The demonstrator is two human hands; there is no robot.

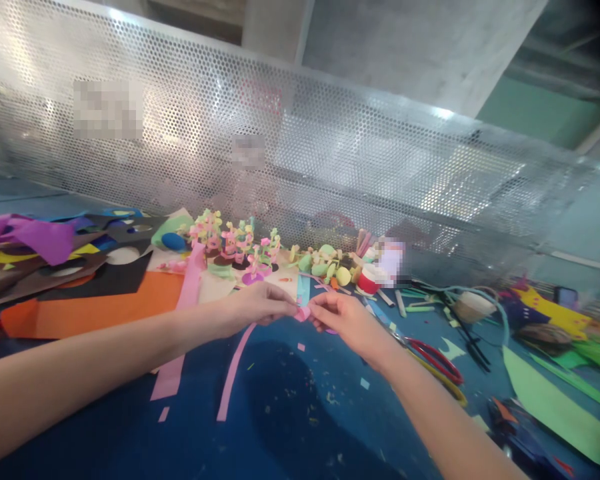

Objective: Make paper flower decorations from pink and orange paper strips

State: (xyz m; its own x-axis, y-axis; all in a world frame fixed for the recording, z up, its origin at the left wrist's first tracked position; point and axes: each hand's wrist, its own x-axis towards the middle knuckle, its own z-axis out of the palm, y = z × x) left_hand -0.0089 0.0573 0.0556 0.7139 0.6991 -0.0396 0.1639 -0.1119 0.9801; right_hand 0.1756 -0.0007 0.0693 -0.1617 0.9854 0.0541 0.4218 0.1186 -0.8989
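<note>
My left hand (260,305) and my right hand (343,319) meet above the blue table, thumbs and fingers closed. Pinched between them is a small pink craft-sheet piece (303,313), partly covered by the fingertips; whether it is paper or foam I cannot tell. A narrow pink strip (234,377) runs down from under my left hand. Beneath my left wrist lies a wider pink strip (173,373). Just behind the hands stand several small pink, yellow and green flower-like ornaments (230,240). A purple disc (254,275) sits under one of them.
Orange sheet (95,313) and black sheet (115,273) scraps spread at left. Right of my hand lie red-handled scissors (437,360), a red-and-white container (369,280) and a light green sheet (560,407). A perforated metal panel (300,147) borders the table's back. Tiny scraps dot the front.
</note>
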